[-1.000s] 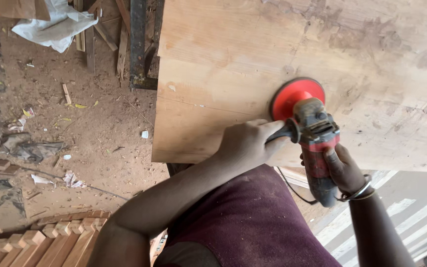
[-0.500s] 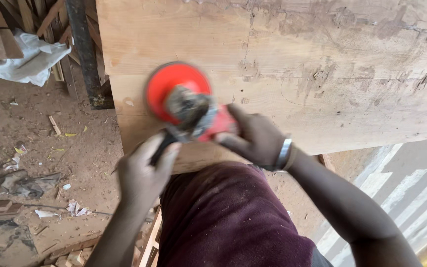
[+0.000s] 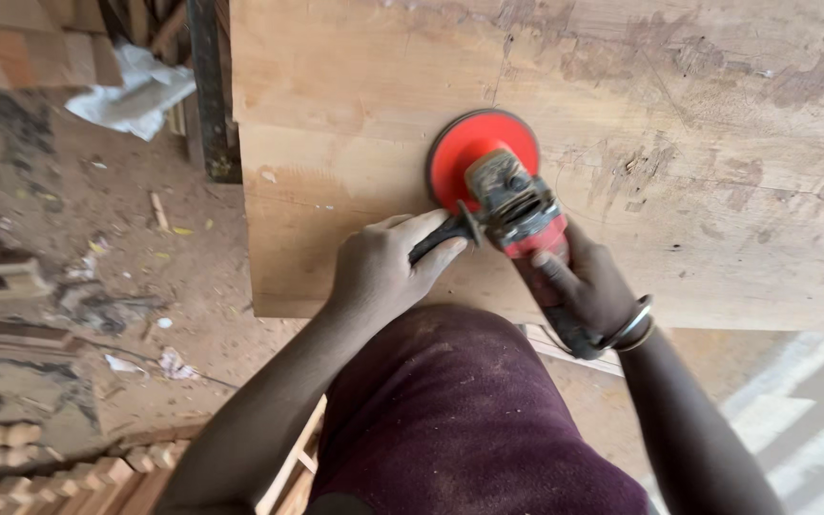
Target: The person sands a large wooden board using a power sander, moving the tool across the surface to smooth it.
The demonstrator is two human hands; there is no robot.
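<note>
At frame centre, a red angle grinder (image 3: 517, 224) is gripped by its side handle in the left hand (image 3: 379, 267) and by its body in the right hand (image 3: 588, 286), its disc pressed on the wooden board (image 3: 717, 143) above a dusty dirt floor (image 3: 145, 286).

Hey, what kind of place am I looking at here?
Probably an open-air carpentry workshop. A person runs a red disc sander over a large wooden slab, cut timber pieces are stacked at lower left, and the dirt ground is littered with wood scraps.

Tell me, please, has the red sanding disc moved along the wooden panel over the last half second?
Yes. The red sanding disc now sits farther right of the wooden panel's left edge.
</note>
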